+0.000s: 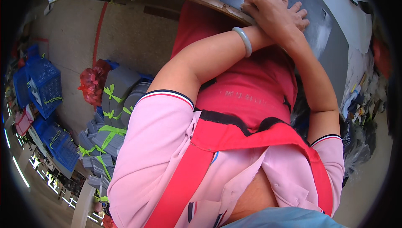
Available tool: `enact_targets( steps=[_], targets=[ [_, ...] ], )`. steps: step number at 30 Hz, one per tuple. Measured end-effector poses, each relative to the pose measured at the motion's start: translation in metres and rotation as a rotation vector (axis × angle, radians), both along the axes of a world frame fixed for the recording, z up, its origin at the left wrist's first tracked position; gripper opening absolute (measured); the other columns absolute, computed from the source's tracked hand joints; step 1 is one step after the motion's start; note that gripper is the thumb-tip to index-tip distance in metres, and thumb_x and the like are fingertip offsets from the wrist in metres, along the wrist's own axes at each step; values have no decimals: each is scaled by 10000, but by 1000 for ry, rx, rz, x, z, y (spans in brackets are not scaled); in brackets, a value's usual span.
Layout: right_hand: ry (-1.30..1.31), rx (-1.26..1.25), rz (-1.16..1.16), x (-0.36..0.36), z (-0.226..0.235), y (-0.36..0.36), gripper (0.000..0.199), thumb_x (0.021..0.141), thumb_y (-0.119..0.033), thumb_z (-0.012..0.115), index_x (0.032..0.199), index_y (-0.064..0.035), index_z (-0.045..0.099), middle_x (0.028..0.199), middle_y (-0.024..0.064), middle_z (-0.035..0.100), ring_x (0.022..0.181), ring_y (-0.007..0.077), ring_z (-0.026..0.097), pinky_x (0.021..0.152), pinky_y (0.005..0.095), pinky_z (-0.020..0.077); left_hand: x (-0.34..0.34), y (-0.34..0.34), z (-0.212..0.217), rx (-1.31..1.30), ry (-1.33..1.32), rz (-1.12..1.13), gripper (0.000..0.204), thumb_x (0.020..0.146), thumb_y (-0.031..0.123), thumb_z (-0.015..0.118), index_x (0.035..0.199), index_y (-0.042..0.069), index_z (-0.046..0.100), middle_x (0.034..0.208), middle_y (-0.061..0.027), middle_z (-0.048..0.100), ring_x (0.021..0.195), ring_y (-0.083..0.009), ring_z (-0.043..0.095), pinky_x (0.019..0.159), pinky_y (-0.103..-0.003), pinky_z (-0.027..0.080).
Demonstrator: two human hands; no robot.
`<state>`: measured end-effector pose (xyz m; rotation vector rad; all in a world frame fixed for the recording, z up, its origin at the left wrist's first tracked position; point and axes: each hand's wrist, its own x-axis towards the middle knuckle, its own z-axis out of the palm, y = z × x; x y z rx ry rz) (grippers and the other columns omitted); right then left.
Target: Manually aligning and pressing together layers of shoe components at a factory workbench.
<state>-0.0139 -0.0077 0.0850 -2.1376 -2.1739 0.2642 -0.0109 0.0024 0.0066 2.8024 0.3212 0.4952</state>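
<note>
On grey sheet (307, 2): both hands stacked flat, fingers spread; top hand (276, 14) w/ bangle (243, 40), nothing pinched.

**Even, bright light; strong fisheye bending at the rim**

The scene is lit brightly and evenly, and only soft shadows are cast. A pale glare is seen on the grey worktop (322, 27) at the upper right. The corners are blacked out by the round lens. Straight edges are bent near the rim, where detail is smeared and blurred.
</note>
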Motion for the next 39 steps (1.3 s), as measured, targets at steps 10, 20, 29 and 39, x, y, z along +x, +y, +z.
enact_targets(
  steps=[10, 20, 29, 39],
  targets=[
    [575, 467, -682, 162, -13, -89, 258, 932, -263, 716, 1022, -21, 729, 937, 30, 714, 868, 102, 644, 833, 261, 501, 3, -2, 2, -44, -134, 2, 314, 955, 294, 563, 1184, 113, 678, 1351, -126, 555, 1392, -340, 418, 1103, -768, 168],
    [878, 318, -1050, 250, -32, -145, 265, 922, -303, 737, 1044, -68, 724, 973, -29, 692, 863, 55, 603, 794, 227, 469, -1, 2, -8, -57, -165, 50, 324, 944, 317, 582, 1204, 157, 689, 1359, -73, 563, 1392, -294, 420, 1119, -751, 167],
    [1315, 621, -806, 244, -50, -147, 177, 938, -226, 730, 1059, -96, 716, 971, -26, 702, 886, 61, 635, 794, 207, 514, -49, -43, 39, -236, -321, -340, 141, 849, 134, 675, 986, 122, 706, 954, -40, 652, 887, -250, 622, 861, -380, 461],
    [1410, 581, -797, 271, -83, -141, 198, 938, -233, 732, 1064, -83, 710, 954, -14, 708, 815, 54, 652, 726, 202, 534, -74, 32, 46, -247, 29, -209, 229, 813, 196, 767, 1001, 67, 755, 1069, -74, 668, 1027, -289, 626, 881, -392, 522]
  ],
)
